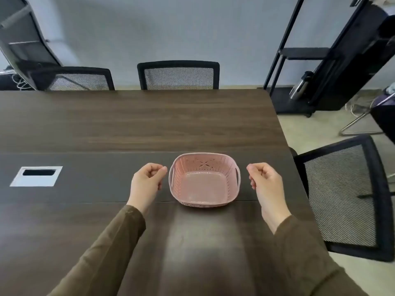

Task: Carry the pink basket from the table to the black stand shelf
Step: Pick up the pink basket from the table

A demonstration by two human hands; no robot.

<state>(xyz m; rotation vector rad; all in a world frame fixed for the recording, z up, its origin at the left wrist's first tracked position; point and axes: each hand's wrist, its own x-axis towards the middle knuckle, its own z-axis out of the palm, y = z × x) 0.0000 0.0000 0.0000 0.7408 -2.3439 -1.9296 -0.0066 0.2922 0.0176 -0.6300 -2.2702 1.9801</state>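
Note:
An empty pink perforated basket (204,180) with side handles sits on the dark wooden table (128,124), near its right end. My left hand (147,182) hovers just left of the basket's left handle, fingers curled loosely, holding nothing. My right hand (265,182) is a short gap right of the right handle, fingers likewise curled and empty. Neither hand touches the basket. The black stand shelf (307,53) stands on the floor at the back right, beyond the table's corner.
Two black mesh chairs (178,74) are tucked in at the table's far side, and a third (346,195) stands at its right end. A white cable port (36,176) is set into the tabletop at left. A metal flask (299,88) and cables lie by the stand's base.

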